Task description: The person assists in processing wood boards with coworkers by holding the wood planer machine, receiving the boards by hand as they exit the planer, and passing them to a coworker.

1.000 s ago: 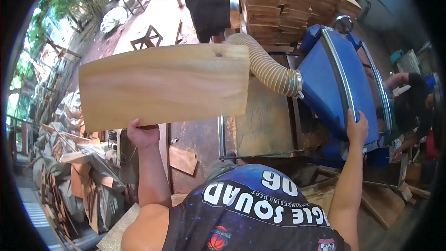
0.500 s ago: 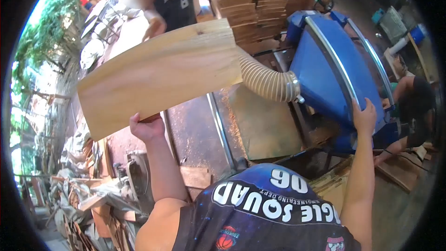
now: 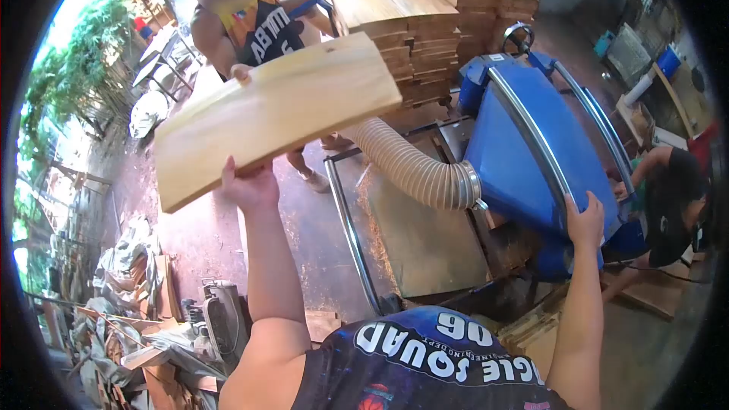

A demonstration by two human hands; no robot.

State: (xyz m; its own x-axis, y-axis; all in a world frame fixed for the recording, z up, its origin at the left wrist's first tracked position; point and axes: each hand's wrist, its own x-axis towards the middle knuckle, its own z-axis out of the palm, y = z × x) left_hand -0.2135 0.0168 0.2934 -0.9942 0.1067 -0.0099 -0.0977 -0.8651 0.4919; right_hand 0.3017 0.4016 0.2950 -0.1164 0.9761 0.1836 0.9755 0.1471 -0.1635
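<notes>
Wooden board in left hand, grip closed on its lower edge

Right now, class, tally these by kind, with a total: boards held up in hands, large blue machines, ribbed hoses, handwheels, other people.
Held-up board: 1
Large blue machine: 1
Ribbed hose: 1
Handwheel: 1
Other people: 2
Total: 6
</notes>
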